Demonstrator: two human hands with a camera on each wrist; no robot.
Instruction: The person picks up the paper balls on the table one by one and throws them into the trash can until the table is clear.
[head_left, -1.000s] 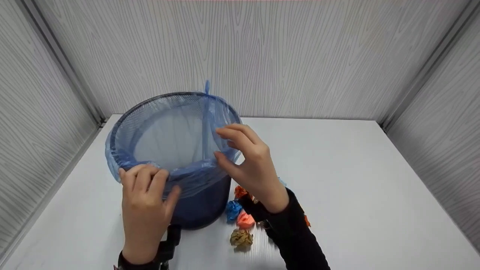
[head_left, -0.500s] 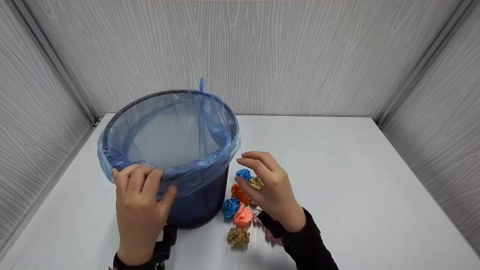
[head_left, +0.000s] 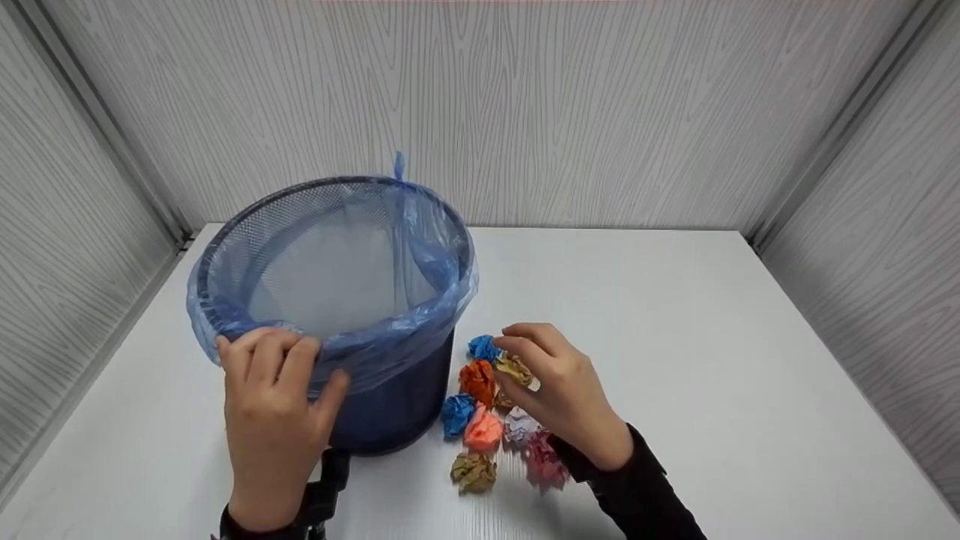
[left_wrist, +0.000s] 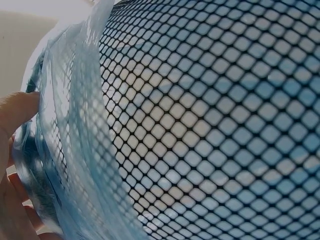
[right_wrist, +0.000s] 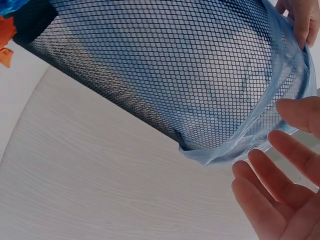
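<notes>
A dark mesh wastebasket (head_left: 394, 420) stands at the left of the table in the head view, lined with a thin blue plastic bag (head_left: 405, 330) folded down over its rim. My left hand (head_left: 270, 412) grips the near rim, fingers over the edge and thumb outside against the folded bag. In the left wrist view, the thumb (left_wrist: 22, 110) presses on the bag. My right hand (head_left: 566, 390), fingers loosely bent and holding nothing, hovers right of the basket over crumpled paper balls. One yellow-brown paper ball (head_left: 514, 369) is partly hidden by its fingers.
Several crumpled paper balls lie right of the basket: a blue one (head_left: 457, 415), an orange one (head_left: 478, 381), a pink one (head_left: 484, 429), a tan one (head_left: 474, 472) and a dark red one (head_left: 546, 459). Wood-patterned panels (head_left: 525, 112) enclose the white table (head_left: 675, 337).
My right hand has left the bag at the basket's right rim and moved right and toward me, over the paper balls. The left hand keeps its grip on the near rim.
</notes>
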